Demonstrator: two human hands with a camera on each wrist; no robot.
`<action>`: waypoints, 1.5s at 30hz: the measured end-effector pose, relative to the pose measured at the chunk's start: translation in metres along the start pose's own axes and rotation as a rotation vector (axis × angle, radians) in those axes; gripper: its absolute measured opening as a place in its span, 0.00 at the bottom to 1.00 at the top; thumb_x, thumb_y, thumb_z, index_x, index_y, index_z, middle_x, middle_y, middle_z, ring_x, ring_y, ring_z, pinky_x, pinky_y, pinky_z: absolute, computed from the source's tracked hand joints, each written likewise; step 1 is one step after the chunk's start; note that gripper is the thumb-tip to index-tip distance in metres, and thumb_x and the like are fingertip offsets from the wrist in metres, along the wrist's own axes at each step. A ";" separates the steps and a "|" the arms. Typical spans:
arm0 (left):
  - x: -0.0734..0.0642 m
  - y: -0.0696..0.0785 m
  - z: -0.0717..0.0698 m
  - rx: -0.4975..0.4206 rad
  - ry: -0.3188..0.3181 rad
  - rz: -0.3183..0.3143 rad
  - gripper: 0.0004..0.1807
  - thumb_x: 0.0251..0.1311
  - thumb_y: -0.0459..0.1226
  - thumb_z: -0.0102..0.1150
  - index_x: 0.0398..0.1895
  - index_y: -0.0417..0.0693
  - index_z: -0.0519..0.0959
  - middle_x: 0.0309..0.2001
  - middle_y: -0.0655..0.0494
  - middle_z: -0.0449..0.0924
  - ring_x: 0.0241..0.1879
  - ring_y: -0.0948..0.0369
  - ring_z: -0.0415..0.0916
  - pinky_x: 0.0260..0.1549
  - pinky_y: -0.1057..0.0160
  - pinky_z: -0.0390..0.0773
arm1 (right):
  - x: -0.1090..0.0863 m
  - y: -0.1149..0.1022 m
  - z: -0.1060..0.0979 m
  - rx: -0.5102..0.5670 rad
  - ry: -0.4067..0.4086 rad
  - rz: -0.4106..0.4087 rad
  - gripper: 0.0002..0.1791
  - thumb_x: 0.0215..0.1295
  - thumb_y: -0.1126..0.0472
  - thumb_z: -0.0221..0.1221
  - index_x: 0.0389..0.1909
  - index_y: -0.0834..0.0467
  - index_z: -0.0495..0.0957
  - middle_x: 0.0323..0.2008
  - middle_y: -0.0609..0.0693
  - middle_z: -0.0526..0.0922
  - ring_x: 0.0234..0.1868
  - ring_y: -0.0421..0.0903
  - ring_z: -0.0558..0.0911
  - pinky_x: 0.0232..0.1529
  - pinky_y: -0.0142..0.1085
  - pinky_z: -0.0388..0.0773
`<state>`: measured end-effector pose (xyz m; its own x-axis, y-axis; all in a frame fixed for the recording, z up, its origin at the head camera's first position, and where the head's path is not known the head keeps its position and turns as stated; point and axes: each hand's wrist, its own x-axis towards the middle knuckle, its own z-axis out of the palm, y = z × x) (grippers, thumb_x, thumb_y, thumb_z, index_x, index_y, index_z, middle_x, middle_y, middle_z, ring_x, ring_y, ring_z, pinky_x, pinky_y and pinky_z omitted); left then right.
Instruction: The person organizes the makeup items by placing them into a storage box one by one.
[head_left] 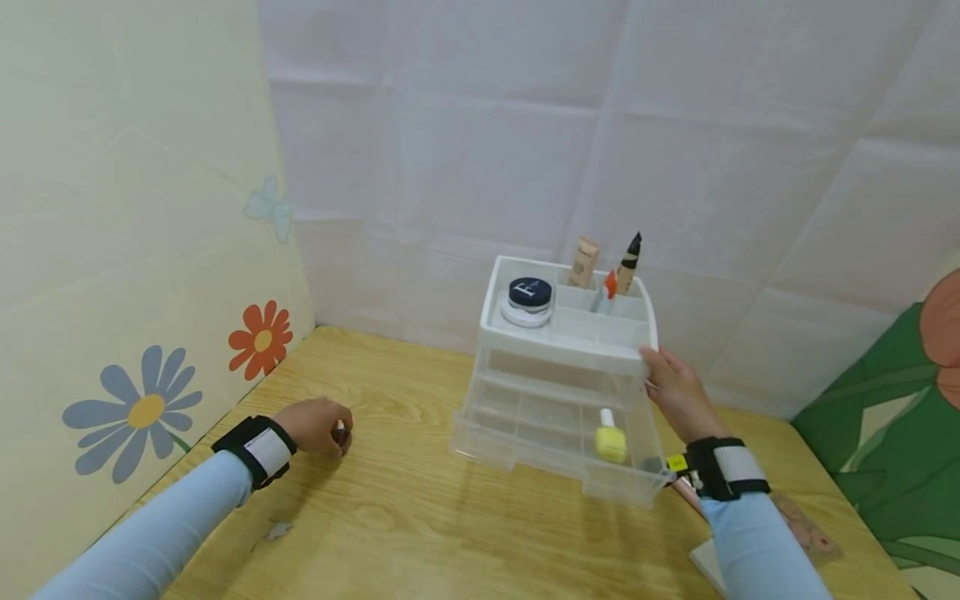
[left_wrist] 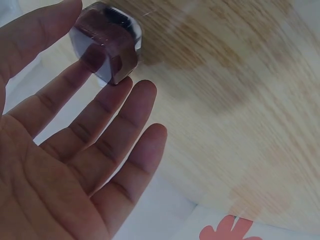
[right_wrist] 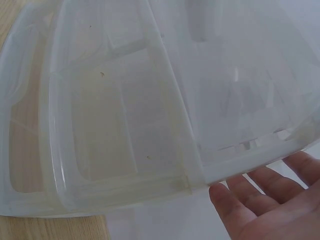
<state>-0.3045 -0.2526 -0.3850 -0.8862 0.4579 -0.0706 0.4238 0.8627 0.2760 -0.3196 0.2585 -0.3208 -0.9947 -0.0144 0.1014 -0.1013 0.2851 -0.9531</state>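
Observation:
My left hand point(head_left: 318, 425) is low over the table's left side. It pinches a small square glass nail polish bottle point(left_wrist: 102, 45) with dark purple-red contents between thumb and forefinger; the other fingers extend apart. Farther right stands a clear and white plastic drawer organizer point(head_left: 566, 357). My right hand point(head_left: 678, 392) holds its right edge near the top, with fingertips along the side wall; the thumb is out of the right wrist view. One see-through drawer point(head_left: 525, 437) is pulled out, and a yellow nail polish bottle point(head_left: 611, 442) with a white cap stands at its right.
The organizer's top tray holds a dark-lidded round jar point(head_left: 529, 293), a beige tube point(head_left: 583, 262), a black-tipped pen point(head_left: 632, 258) and an orange-tipped item point(head_left: 610, 285). Flat items, including a patterned piece point(head_left: 810, 533), lie partly behind my right forearm. Cloth walls border the wooden table point(head_left: 390, 517).

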 end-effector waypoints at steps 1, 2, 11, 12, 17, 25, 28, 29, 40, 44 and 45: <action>0.000 0.000 0.001 0.003 -0.001 -0.006 0.11 0.49 0.29 0.75 0.26 0.50 0.80 0.25 0.62 0.76 0.27 0.65 0.70 0.30 0.64 0.72 | 0.000 0.000 0.000 -0.001 -0.001 -0.001 0.46 0.75 0.32 0.41 0.81 0.60 0.47 0.78 0.64 0.54 0.78 0.62 0.53 0.75 0.59 0.52; 0.000 0.000 0.002 0.000 -0.001 -0.013 0.11 0.49 0.29 0.76 0.26 0.50 0.80 0.25 0.62 0.75 0.26 0.64 0.70 0.30 0.64 0.72 | -0.001 0.000 0.000 0.001 -0.002 -0.002 0.46 0.75 0.32 0.41 0.81 0.60 0.47 0.77 0.64 0.54 0.78 0.61 0.54 0.75 0.59 0.52; 0.007 -0.004 0.014 0.040 0.012 -0.029 0.15 0.46 0.26 0.75 0.22 0.52 0.77 0.22 0.62 0.72 0.25 0.63 0.67 0.28 0.65 0.69 | -0.001 0.000 -0.001 0.007 -0.010 0.003 0.47 0.74 0.31 0.41 0.81 0.59 0.47 0.77 0.64 0.55 0.78 0.61 0.54 0.75 0.59 0.52; 0.008 -0.004 0.015 0.053 0.013 -0.026 0.16 0.46 0.26 0.75 0.22 0.52 0.77 0.22 0.62 0.72 0.25 0.63 0.67 0.27 0.65 0.68 | -0.001 0.001 -0.001 0.008 -0.011 0.001 0.47 0.74 0.31 0.41 0.80 0.59 0.48 0.77 0.64 0.55 0.78 0.61 0.54 0.75 0.59 0.51; 0.011 -0.002 0.014 0.084 0.022 -0.022 0.16 0.45 0.25 0.75 0.22 0.52 0.77 0.22 0.61 0.72 0.24 0.63 0.67 0.27 0.66 0.68 | -0.001 0.001 -0.002 0.004 -0.003 -0.008 0.47 0.74 0.31 0.41 0.80 0.60 0.48 0.76 0.64 0.56 0.77 0.61 0.55 0.75 0.59 0.53; 0.011 -0.001 0.013 0.104 0.026 -0.005 0.15 0.47 0.27 0.74 0.23 0.52 0.77 0.22 0.61 0.72 0.25 0.63 0.67 0.27 0.65 0.68 | 0.001 0.002 -0.004 0.006 0.003 -0.019 0.46 0.76 0.33 0.41 0.80 0.61 0.49 0.71 0.59 0.63 0.74 0.56 0.61 0.75 0.57 0.56; 0.009 -0.001 0.014 0.102 0.024 -0.013 0.15 0.47 0.27 0.75 0.23 0.52 0.77 0.23 0.62 0.72 0.26 0.63 0.67 0.28 0.64 0.68 | 0.001 0.003 -0.004 0.005 -0.006 -0.026 0.45 0.76 0.33 0.41 0.80 0.62 0.50 0.69 0.58 0.64 0.72 0.54 0.63 0.75 0.56 0.57; 0.009 -0.001 0.015 0.106 0.022 -0.016 0.15 0.47 0.28 0.75 0.23 0.52 0.77 0.23 0.62 0.72 0.26 0.63 0.67 0.28 0.64 0.69 | 0.001 0.003 -0.004 0.005 -0.007 -0.027 0.45 0.76 0.33 0.41 0.80 0.62 0.50 0.70 0.58 0.64 0.72 0.55 0.62 0.75 0.57 0.57; 0.005 0.012 -0.006 0.144 0.061 0.117 0.12 0.49 0.28 0.71 0.24 0.51 0.77 0.22 0.63 0.71 0.24 0.66 0.65 0.25 0.67 0.66 | -0.001 0.005 -0.002 0.006 -0.012 -0.030 0.46 0.76 0.32 0.40 0.80 0.61 0.49 0.75 0.64 0.58 0.76 0.60 0.56 0.75 0.59 0.54; 0.004 0.026 -0.025 0.125 0.053 0.154 0.12 0.49 0.29 0.71 0.23 0.53 0.77 0.23 0.64 0.71 0.24 0.67 0.65 0.24 0.68 0.64 | 0.000 0.004 -0.003 -0.013 -0.010 -0.027 0.46 0.75 0.31 0.41 0.80 0.59 0.49 0.77 0.64 0.56 0.78 0.61 0.54 0.74 0.61 0.53; 0.003 0.031 -0.030 0.124 0.047 0.163 0.12 0.49 0.29 0.71 0.23 0.53 0.77 0.23 0.64 0.72 0.24 0.68 0.65 0.25 0.68 0.65 | 0.000 0.004 -0.003 -0.016 -0.010 -0.027 0.46 0.75 0.31 0.41 0.80 0.59 0.48 0.77 0.64 0.55 0.78 0.62 0.54 0.74 0.61 0.52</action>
<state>-0.3002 -0.2311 -0.3483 -0.8103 0.5858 0.0113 0.5798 0.7990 0.1595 -0.3200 0.2623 -0.3238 -0.9918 -0.0315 0.1242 -0.1279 0.2997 -0.9454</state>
